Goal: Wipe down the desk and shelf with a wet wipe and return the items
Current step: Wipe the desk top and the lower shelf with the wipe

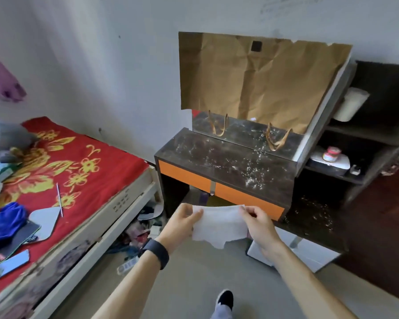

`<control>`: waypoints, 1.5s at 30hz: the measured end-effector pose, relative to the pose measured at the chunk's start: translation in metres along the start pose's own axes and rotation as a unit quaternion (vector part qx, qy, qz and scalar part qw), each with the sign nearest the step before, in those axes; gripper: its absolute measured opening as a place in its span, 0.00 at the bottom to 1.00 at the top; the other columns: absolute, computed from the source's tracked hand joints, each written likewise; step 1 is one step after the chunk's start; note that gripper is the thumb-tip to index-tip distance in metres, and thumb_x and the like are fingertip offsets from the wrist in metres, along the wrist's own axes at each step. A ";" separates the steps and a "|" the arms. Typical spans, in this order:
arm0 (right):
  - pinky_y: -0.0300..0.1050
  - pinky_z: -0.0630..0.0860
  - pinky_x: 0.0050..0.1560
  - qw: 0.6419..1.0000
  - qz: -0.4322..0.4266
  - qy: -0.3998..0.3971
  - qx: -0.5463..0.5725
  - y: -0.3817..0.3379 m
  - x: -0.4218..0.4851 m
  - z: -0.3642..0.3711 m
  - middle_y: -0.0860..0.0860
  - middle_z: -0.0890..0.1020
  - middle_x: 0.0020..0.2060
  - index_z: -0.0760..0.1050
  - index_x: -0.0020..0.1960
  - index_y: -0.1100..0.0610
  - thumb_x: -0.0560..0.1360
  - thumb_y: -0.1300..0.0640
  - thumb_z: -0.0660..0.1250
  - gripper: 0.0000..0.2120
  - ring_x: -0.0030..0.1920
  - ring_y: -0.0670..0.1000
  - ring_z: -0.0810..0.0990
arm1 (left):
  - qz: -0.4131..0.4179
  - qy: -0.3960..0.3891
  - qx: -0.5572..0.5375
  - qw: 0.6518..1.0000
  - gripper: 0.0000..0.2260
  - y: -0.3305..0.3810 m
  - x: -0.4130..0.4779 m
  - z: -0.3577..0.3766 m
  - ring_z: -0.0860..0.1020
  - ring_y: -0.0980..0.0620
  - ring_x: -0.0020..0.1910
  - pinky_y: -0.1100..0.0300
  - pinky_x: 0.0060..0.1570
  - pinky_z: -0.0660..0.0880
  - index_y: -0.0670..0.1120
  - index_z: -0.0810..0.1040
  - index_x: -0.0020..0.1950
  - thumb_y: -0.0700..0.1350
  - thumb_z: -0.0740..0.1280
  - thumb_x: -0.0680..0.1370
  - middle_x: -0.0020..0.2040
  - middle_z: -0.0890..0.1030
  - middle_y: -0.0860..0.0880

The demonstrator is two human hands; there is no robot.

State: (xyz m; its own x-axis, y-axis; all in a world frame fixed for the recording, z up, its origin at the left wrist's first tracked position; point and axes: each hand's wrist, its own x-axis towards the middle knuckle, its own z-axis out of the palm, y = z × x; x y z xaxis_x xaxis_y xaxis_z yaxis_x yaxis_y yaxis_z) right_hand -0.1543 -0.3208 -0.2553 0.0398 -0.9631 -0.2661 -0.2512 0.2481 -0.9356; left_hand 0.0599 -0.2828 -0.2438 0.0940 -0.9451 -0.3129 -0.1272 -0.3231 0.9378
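Both hands hold a thin white wet wipe (pixel 219 224) stretched flat between them, in the air just on the near side of the desk's front edge. The left hand (pixel 184 223) pinches its upper left corner between thumb and curled fingers. The right hand (pixel 259 223) pinches the upper right corner the same way. The sheet is soft and faintly translucent, and its ragged, wavy lower edge hangs free. A black wristband (pixel 156 252) wraps the left wrist.

The desk (pixel 217 157) has a dark, glossy top scattered with white flecks, thickest toward its right end, and flat orange drawer fronts (pixel 247 201) below. Against the far wall, creased brown paper (pixel 251 84) covers most of a mirror (pixel 247 132), and two twisted paper handles (pixel 219 126) dangle over its bare lower strip. To the right stands a dark open shelf unit (pixel 359 134). A white cylinder (pixel 350 104) lies on an upper level, and a small red-and-white jar (pixel 331 154) sits on a rounded white container (pixel 332 166) lower down. On the left, a bed (pixel 62 162) with a red cover patterned in yellow flowers carries loose clutter.
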 end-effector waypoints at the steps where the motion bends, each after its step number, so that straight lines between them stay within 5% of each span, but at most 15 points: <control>1: 0.51 0.79 0.54 1.000 0.020 -0.009 0.014 0.001 0.015 0.008 0.49 0.80 0.52 0.77 0.54 0.49 0.77 0.43 0.67 0.11 0.52 0.49 0.79 | -0.018 0.006 -0.012 1.000 0.10 0.000 0.015 -0.005 0.80 0.47 0.48 0.51 0.46 0.80 0.48 0.72 0.59 0.49 0.67 0.80 0.53 0.79 0.45; 5: 0.43 0.77 0.58 0.993 -0.004 -0.116 0.015 -0.004 0.083 0.028 0.46 0.81 0.54 0.71 0.64 0.39 0.72 0.52 0.75 0.24 0.55 0.44 0.79 | -0.035 -0.010 -0.033 0.999 0.20 0.005 0.083 -0.027 0.81 0.43 0.53 0.51 0.54 0.78 0.58 0.72 0.62 0.44 0.74 0.74 0.54 0.83 0.42; 7: 0.33 0.76 0.54 0.984 -0.024 -0.166 -0.060 -0.010 0.122 0.037 0.43 0.80 0.57 0.74 0.65 0.43 0.70 0.57 0.77 0.26 0.57 0.42 0.78 | -0.033 -0.009 0.075 0.997 0.20 0.008 0.119 -0.038 0.80 0.50 0.54 0.57 0.55 0.78 0.55 0.77 0.62 0.43 0.75 0.72 0.56 0.81 0.48; 10: 0.26 0.71 0.49 0.966 -0.057 -0.173 -0.183 -0.021 0.181 0.056 0.42 0.79 0.56 0.77 0.62 0.47 0.73 0.56 0.73 0.18 0.57 0.41 0.77 | -0.020 0.003 0.288 0.958 0.17 0.015 0.171 -0.050 0.76 0.56 0.55 0.65 0.52 0.72 0.55 0.79 0.62 0.46 0.72 0.73 0.57 0.79 0.55; 13: 0.28 0.69 0.44 0.953 -0.086 -0.173 -0.232 -0.034 0.234 0.075 0.42 0.78 0.49 0.81 0.52 0.47 0.75 0.52 0.69 0.06 0.48 0.40 0.78 | -0.011 0.039 0.369 0.928 0.10 0.019 0.216 -0.065 0.75 0.55 0.51 0.70 0.41 0.65 0.54 0.82 0.57 0.49 0.69 0.77 0.53 0.77 0.53; 15: 0.35 0.71 0.45 0.951 -0.094 -0.166 -0.242 -0.041 0.267 0.087 0.42 0.76 0.48 0.81 0.45 0.48 0.74 0.49 0.70 0.03 0.46 0.42 0.78 | -0.021 0.059 0.359 0.931 0.06 0.017 0.240 -0.078 0.73 0.55 0.48 0.71 0.40 0.64 0.54 0.82 0.53 0.50 0.67 0.78 0.51 0.74 0.53; 18: 0.37 0.71 0.48 0.952 -0.085 -0.182 -0.230 -0.053 0.315 0.107 0.41 0.77 0.51 0.80 0.45 0.49 0.74 0.48 0.72 0.05 0.49 0.43 0.78 | -0.042 0.075 0.335 0.938 0.09 0.009 0.274 -0.101 0.74 0.55 0.54 0.64 0.51 0.68 0.51 0.83 0.53 0.53 0.67 0.79 0.55 0.70 0.57; 22: 0.44 0.71 0.37 0.952 -0.066 -0.194 -0.229 -0.066 0.375 0.141 0.47 0.78 0.33 0.77 0.41 0.53 0.74 0.45 0.70 0.11 0.35 0.46 0.74 | -0.087 0.118 0.246 0.958 0.05 0.001 0.318 -0.129 0.75 0.58 0.38 0.68 0.34 0.66 0.56 0.79 0.44 0.53 0.67 0.79 0.39 0.77 0.59; 28: 0.41 0.73 0.45 0.956 -0.059 -0.158 -0.241 -0.090 0.474 0.223 0.45 0.82 0.43 0.77 0.51 0.50 0.76 0.52 0.69 0.05 0.47 0.49 0.80 | -0.143 0.202 0.134 0.960 0.07 -0.028 0.402 -0.169 0.79 0.56 0.41 0.68 0.35 0.69 0.52 0.80 0.52 0.52 0.66 0.79 0.43 0.82 0.52; 32: 0.41 0.73 0.49 0.942 -0.060 -0.170 -0.283 -0.111 0.546 0.288 0.46 0.79 0.47 0.76 0.57 0.51 0.79 0.53 0.65 0.07 0.49 0.49 0.78 | -0.199 0.220 0.042 0.954 0.11 -0.046 0.467 -0.193 0.81 0.50 0.46 0.57 0.45 0.78 0.51 0.82 0.52 0.52 0.63 0.79 0.45 0.84 0.51; 36: 0.43 0.78 0.52 0.913 -0.064 -0.207 -0.346 -0.118 0.611 0.349 0.48 0.80 0.50 0.75 0.59 0.49 0.81 0.52 0.62 0.09 0.51 0.50 0.79 | -0.254 0.200 0.020 0.946 0.10 -0.056 0.524 -0.213 0.78 0.52 0.40 0.61 0.37 0.71 0.49 0.82 0.49 0.49 0.61 0.80 0.41 0.82 0.51; 39: 0.50 0.76 0.62 0.884 -0.072 -0.238 -0.397 -0.103 0.642 0.382 0.53 0.79 0.62 0.69 0.70 0.52 0.81 0.47 0.61 0.20 0.63 0.54 0.76 | -0.293 0.119 0.113 0.942 0.16 -0.070 0.560 -0.228 0.78 0.46 0.54 0.55 0.52 0.75 0.47 0.77 0.61 0.54 0.59 0.80 0.56 0.80 0.45; 42: 0.52 0.61 0.75 0.835 -0.142 -0.192 -0.496 -0.069 0.636 0.399 0.55 0.61 0.78 0.57 0.79 0.58 0.83 0.48 0.54 0.27 0.77 0.55 0.60 | -0.267 0.114 0.214 0.933 0.29 -0.082 0.574 -0.244 0.63 0.43 0.74 0.49 0.69 0.66 0.48 0.55 0.79 0.52 0.59 0.80 0.77 0.61 0.46; 45: 0.55 0.46 0.78 0.791 -0.196 -0.205 -0.542 -0.040 0.614 0.418 0.54 0.44 0.80 0.43 0.81 0.59 0.84 0.48 0.43 0.28 0.80 0.53 0.43 | -0.167 0.058 0.337 0.925 0.32 -0.094 0.581 -0.260 0.50 0.51 0.79 0.50 0.76 0.54 0.52 0.44 0.81 0.48 0.56 0.81 0.81 0.46 0.54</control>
State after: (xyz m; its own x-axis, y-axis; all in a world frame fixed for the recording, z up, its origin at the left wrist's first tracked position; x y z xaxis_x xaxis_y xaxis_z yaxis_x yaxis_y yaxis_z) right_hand 0.2841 -0.8782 -0.4779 0.5745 -0.7740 -0.2661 -0.8148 -0.5098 -0.2762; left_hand 0.3833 -0.7890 -0.4748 0.3396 -0.7887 -0.5124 -0.6554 -0.5892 0.4726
